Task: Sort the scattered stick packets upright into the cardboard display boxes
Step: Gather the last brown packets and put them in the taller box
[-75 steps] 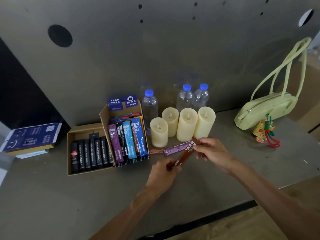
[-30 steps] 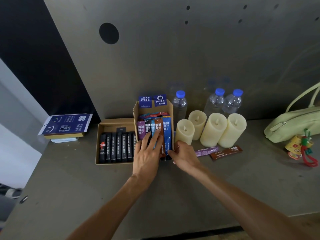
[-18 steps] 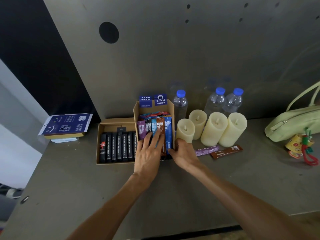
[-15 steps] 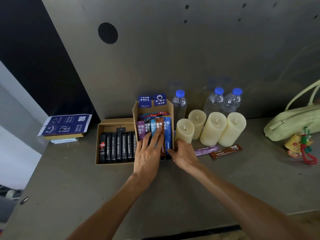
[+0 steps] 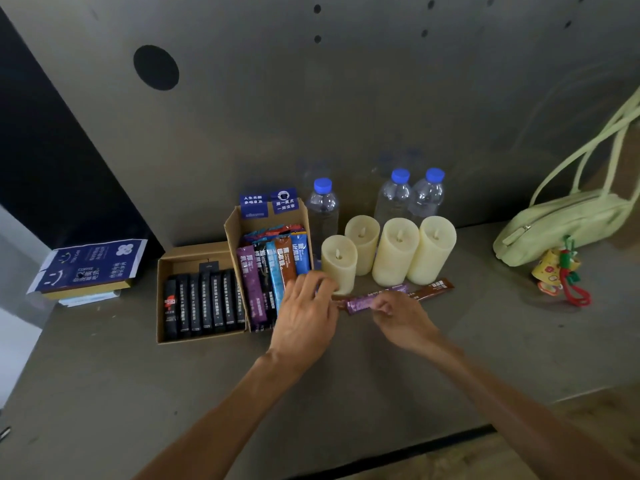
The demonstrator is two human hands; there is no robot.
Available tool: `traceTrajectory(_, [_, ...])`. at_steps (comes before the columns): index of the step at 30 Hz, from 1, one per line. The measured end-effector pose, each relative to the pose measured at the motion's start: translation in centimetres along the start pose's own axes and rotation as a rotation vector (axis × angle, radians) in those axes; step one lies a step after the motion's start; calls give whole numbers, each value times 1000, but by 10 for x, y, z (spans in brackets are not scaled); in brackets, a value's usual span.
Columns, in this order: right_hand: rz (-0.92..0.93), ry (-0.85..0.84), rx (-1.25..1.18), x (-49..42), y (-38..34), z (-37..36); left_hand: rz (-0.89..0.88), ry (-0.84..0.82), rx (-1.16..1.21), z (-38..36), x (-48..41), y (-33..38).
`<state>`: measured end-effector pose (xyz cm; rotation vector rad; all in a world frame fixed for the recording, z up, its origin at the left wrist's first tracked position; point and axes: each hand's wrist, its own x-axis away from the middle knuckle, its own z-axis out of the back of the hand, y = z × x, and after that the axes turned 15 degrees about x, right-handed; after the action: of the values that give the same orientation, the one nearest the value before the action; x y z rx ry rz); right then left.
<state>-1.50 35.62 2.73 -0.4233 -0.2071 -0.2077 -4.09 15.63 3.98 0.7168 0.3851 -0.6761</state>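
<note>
In front of the candles, the purple packet is pinched by the right hand, to be stood in the box. The left hand is curled; its hold cannot be told.

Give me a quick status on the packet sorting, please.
Right hand pinches purple packet; left hand at its other end, grip unclear. Brown packet flat on table. Candle close beside the multicolour box.

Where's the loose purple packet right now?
Head view, centre: the right hand pinches the purple packet just in front of the candles, beside the left hand.
</note>
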Motion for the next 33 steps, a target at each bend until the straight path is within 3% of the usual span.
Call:
traceTrajectory(7, [-287,120,-24,-9,96,18,31,-454,121,-87,-17,36])
traceTrajectory(12, [-393,192,-84,-17,136,37,81,-639,-88,-138,-15,45])
traceTrajectory(16, [-434,129,-207,-35,152,41,83,-597,-70,-147,-9,48])
traceTrajectory(20, [-511,56,-557,-45,150,41,78,-564,-3,-150,-1,52])
traceTrajectory(24, [-518,47,-676,-43,148,40,100,-487,109,-148,-5,60])
traceTrajectory(30, [-346,56,-715,-23,134,62,564,-401,467,-142,-32,73])
traceTrajectory(33, [-228,62,-703,-15,118,78,664,-442,567,-134,-38,76])
